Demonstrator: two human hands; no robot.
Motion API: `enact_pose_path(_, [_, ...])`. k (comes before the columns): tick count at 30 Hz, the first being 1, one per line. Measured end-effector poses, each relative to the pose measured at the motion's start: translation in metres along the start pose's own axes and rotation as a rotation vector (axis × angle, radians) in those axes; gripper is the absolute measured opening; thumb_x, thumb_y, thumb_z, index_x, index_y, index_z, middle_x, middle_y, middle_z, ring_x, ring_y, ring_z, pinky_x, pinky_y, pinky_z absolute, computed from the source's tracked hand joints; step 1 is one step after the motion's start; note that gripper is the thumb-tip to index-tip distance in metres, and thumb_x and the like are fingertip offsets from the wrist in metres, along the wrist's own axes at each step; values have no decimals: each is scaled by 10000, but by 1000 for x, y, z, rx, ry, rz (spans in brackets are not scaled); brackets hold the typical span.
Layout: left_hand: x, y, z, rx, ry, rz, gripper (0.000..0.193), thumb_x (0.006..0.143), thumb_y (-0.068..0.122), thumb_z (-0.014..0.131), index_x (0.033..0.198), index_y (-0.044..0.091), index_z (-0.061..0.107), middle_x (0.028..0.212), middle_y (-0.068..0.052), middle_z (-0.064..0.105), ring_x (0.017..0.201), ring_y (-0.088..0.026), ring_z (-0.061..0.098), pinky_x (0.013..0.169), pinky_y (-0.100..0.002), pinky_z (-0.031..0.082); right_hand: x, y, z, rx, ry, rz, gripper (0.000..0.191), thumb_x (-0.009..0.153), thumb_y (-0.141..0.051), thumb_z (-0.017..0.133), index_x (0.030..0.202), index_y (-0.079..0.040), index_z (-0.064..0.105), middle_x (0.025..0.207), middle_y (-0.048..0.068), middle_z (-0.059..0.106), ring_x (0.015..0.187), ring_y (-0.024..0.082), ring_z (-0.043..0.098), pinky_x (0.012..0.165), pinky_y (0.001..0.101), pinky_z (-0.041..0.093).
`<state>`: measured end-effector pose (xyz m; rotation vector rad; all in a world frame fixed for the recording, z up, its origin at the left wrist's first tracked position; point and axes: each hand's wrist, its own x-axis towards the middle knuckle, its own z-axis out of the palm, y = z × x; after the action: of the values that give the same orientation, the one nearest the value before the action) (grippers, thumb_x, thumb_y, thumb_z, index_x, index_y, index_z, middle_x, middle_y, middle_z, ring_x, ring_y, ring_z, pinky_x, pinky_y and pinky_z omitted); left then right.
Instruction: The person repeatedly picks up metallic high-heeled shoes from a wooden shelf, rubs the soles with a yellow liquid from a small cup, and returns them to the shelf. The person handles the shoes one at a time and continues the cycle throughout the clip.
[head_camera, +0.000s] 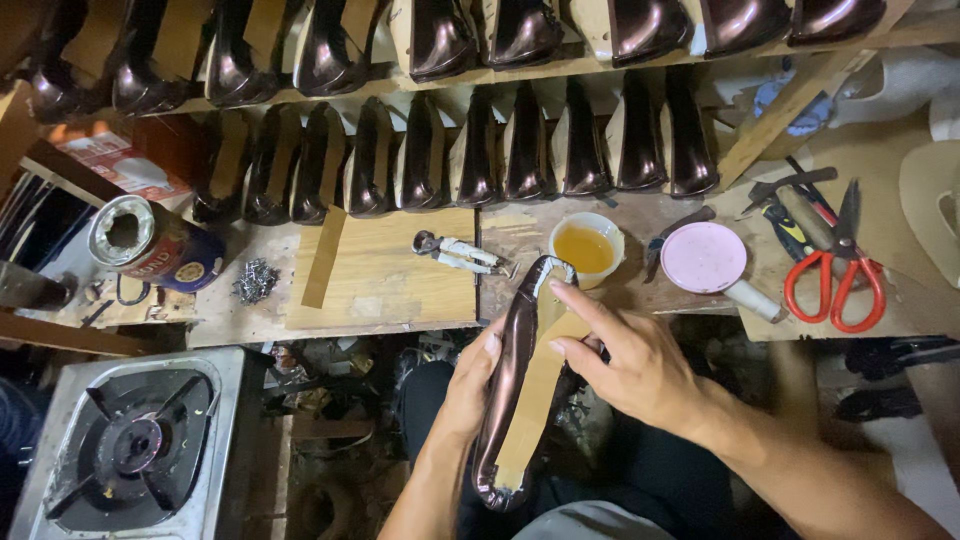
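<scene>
A glossy dark brown shoe upper on a last (512, 380), tan insole facing up, lies lengthwise over my lap. My left hand (470, 385) grips its left side near the middle. My right hand (625, 360) rests on the right side, index finger stretched toward the toe end at the bench edge, fingers pressing the insole. A small white cup of amber glue (586, 248) stands just beyond the toe.
Pincers (455, 252) lie on a wooden board (385, 275). A pink lid (703, 257), red-handled scissors (835, 270), a tin can (150, 243) and a pile of nails (255, 280) sit on the bench. Rows of lasted shoes (470, 150) fill shelves behind. Gas stove (130, 440) at lower left.
</scene>
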<state>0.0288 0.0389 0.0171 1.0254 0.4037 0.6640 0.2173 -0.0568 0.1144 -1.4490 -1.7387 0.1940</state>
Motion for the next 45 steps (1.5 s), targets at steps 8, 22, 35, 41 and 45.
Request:
enact_pose_path(8, [-11,-7,-3,-116,-3,-53,796,1008,568,583,1509,-49,531,1195,-118,625,1051,-175,596,912,-305,478,-2,12,1,-69,26,128,906,719,-259,887,1476,-57,433,1398,190,505,1269,306,526,1015,427,512])
enact_pose_path(22, [-2,-6,12,-123,24,130,691,1055,442,470,1528,-60,422,1445,-173,583,1301,-233,583,1134,-361,434,-35,12,69,732,183,713,1008,912,-86,663,1634,-84,-39,1411,204,570,1199,232,630,1001,355,528])
enact_pose_path(35, [-5,-18,9,-161,117,230,684,1062,474,465,1495,-55,449,1356,-167,632,1213,-230,633,1072,-369,498,-79,-16,87,962,115,574,1123,878,24,671,1631,-133,-147,1517,246,455,1336,271,519,1091,381,434])
enact_pose_path(41, [-13,-13,19,-238,146,157,687,1040,503,490,1467,-34,479,1282,-160,654,1126,-239,651,992,-388,521,-78,-26,74,949,15,608,1239,787,17,744,1597,-140,-180,1537,229,392,1365,273,472,1083,411,437])
enact_pose_path(45, [-16,-17,22,-212,45,135,714,1004,531,509,1448,-28,485,1324,-124,647,1198,-200,639,1057,-346,504,-49,-9,65,1012,157,647,1242,728,33,760,1616,-99,-99,1481,235,464,1326,268,513,1070,408,446])
